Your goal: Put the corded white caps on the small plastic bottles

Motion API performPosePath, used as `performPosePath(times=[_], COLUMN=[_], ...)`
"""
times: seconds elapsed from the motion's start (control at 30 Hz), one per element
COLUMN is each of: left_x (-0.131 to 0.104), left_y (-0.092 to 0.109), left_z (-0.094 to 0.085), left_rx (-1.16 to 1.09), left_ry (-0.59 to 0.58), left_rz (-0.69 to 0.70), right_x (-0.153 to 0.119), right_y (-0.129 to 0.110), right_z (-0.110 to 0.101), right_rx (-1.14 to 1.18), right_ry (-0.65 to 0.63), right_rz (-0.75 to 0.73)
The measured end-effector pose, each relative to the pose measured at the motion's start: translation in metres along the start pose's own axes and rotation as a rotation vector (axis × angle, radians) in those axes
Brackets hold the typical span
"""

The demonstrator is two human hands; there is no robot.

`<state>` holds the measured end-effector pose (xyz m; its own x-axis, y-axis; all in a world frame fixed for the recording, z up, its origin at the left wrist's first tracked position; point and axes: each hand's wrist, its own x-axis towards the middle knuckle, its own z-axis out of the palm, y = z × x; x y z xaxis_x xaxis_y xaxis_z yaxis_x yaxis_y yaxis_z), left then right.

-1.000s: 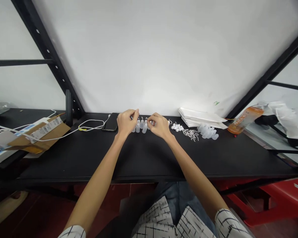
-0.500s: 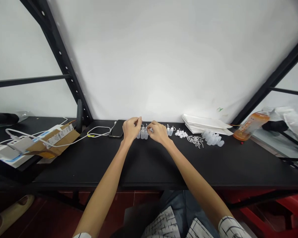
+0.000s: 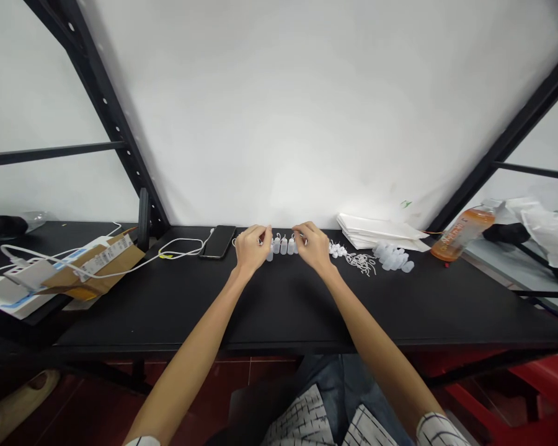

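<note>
Several small translucent squeeze bottles [image 3: 284, 246] with white tops stand in a row on the black table, between and partly behind my hands. My left hand [image 3: 253, 251] is closed in a pinch at the left end of the row, close to one bottle [image 3: 270, 254]. Over the right part of the row my right hand [image 3: 314, 249] has its fingertips pressed together. Whatever either pinch holds is too small or hidden to tell. Right of my right hand lie small white pointed caps [image 3: 338, 250], a heap of short white tubes [image 3: 361, 262] and a cluster of uncapped translucent bottles [image 3: 392, 257].
A phone [image 3: 218, 241] and a white cable [image 3: 182, 248] lie left of my hands. White paper sheets [image 3: 381, 233] rest against the wall. An orange drink bottle [image 3: 464, 233] leans at the right. A torn cardboard box [image 3: 103, 267] sits at the left on the black table [image 3: 283, 310].
My hands have moved apart, the right one to the right, and more bottles of the row show between them. The whole view has shifted slightly.
</note>
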<state>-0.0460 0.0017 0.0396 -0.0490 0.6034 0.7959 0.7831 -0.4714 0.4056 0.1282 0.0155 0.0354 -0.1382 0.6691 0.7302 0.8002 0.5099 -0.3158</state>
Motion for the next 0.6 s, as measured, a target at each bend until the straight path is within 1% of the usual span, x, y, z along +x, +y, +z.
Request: performPosePath(times=[0.07,0.17,0.2,0.3,0.4,0.47,0.6], left_x=[-0.006,-0.017,-0.020,-0.032,-0.041,-0.044,-0.045], left_y=[0.005,0.013,0.015,0.023,0.028,0.029,0.028], left_z=[0.007,0.017,0.020,0.028,0.035,0.037,0.038], left_rx=[-0.014,-0.041,-0.046,-0.047,-0.044,-0.038,-0.010], left_ry=[0.031,0.003,-0.020,-0.113,-0.226,-0.291,-0.368], left_rz=[0.092,0.197,0.225,0.289,0.315,0.309,0.269], right_x=[-0.007,-0.019,-0.023,-0.034,-0.043,-0.047,-0.059], right_y=[0.022,0.061,0.074,0.108,0.133,0.147,0.170], right_z=[-0.008,-0.022,-0.027,-0.044,-0.062,-0.075,-0.103], right_rx=[-0.011,-0.092,-0.125,-0.233,-0.348,-0.430,-0.537], right_ry=[0.106,0.227,0.251,0.268,0.317,0.359,0.406], right_rz=[0.001,0.028,0.055,0.149,0.264,0.331,0.421])
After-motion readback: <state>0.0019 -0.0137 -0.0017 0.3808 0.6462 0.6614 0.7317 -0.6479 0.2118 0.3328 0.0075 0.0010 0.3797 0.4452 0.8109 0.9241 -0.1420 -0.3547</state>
